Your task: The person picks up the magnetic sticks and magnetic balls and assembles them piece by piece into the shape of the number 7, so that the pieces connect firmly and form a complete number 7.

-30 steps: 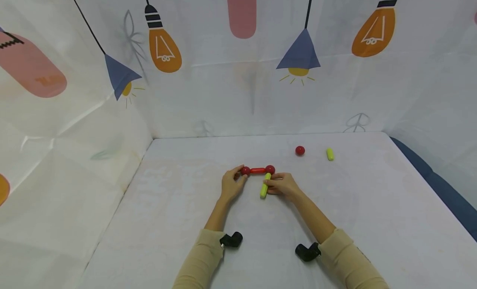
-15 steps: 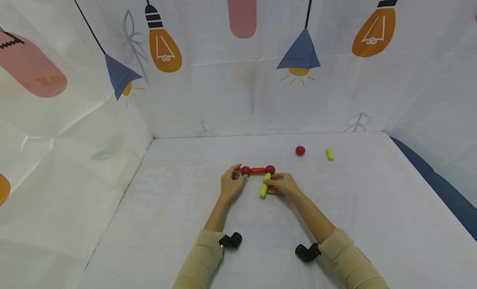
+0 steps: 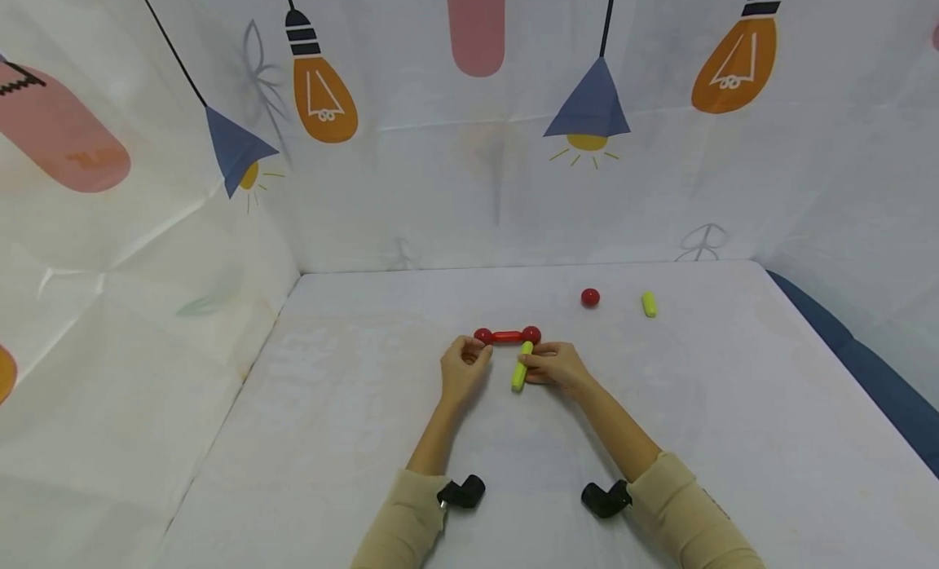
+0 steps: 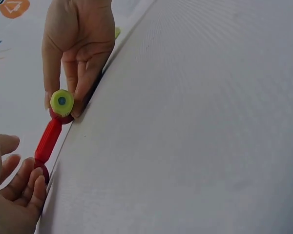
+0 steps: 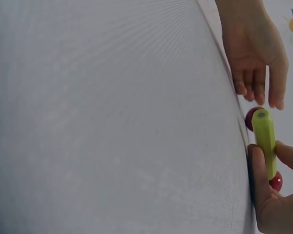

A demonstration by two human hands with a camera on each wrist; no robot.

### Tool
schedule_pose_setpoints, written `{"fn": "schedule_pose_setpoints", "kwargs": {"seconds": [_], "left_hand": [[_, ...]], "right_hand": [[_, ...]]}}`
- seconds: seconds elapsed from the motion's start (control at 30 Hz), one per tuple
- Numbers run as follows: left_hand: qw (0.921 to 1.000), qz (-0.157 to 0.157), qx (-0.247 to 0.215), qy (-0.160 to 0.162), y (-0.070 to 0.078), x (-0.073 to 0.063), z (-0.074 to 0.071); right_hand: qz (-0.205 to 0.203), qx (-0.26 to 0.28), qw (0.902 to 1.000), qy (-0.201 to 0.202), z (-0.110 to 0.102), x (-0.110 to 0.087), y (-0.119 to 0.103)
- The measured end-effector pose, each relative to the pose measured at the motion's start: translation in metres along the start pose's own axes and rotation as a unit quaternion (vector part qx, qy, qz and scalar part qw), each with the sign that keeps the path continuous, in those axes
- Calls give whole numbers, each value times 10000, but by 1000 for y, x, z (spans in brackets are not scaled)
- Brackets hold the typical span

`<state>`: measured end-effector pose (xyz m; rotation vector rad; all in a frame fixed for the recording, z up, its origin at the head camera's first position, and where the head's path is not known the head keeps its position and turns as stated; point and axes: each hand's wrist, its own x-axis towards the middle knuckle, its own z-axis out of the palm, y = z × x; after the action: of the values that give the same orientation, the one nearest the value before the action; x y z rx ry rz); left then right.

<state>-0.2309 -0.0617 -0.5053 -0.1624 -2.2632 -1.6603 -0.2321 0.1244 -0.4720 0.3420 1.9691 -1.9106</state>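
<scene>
A red rod (image 3: 507, 337) lies on the table with a red ball (image 3: 482, 336) at its left end and another red ball (image 3: 531, 334) at its right end. My right hand (image 3: 559, 364) pinches a yellow-green stick (image 3: 521, 368) between thumb and fingers; its far end meets the right ball. Facing the left wrist camera, the stick's end (image 4: 62, 101) has a dark round centre. Just below the left ball is my left hand (image 3: 464, 369), fingers loosely bent and holding nothing. Whether its fingertips still touch that ball cannot be told.
Farther back on the white table (image 3: 330, 438) lie a loose red ball (image 3: 590, 297) and a second yellow-green stick (image 3: 649, 304). A patterned white sheet (image 3: 440, 186) hangs behind the table. Black wrist mounts (image 3: 462, 492) stick out from both sleeves.
My left hand has drawn back from the left red ball toward me, its fingers leaving the ball's side. The right hand and its stick stay in place.
</scene>
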Motion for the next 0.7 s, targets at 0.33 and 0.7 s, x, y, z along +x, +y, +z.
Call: {"fn": "schedule_pose_setpoints", "kwargs": {"seconds": [0.33,0.7], "left_hand": [[9819,-582,-53,-1803,16,-1,4],[9685,-980,-301,-2267,21,-2,16]], "right_hand": [[-158,78,9998,-93,-1,-2,2],[-303,515,9977,-323,-5,-5,6]]}}
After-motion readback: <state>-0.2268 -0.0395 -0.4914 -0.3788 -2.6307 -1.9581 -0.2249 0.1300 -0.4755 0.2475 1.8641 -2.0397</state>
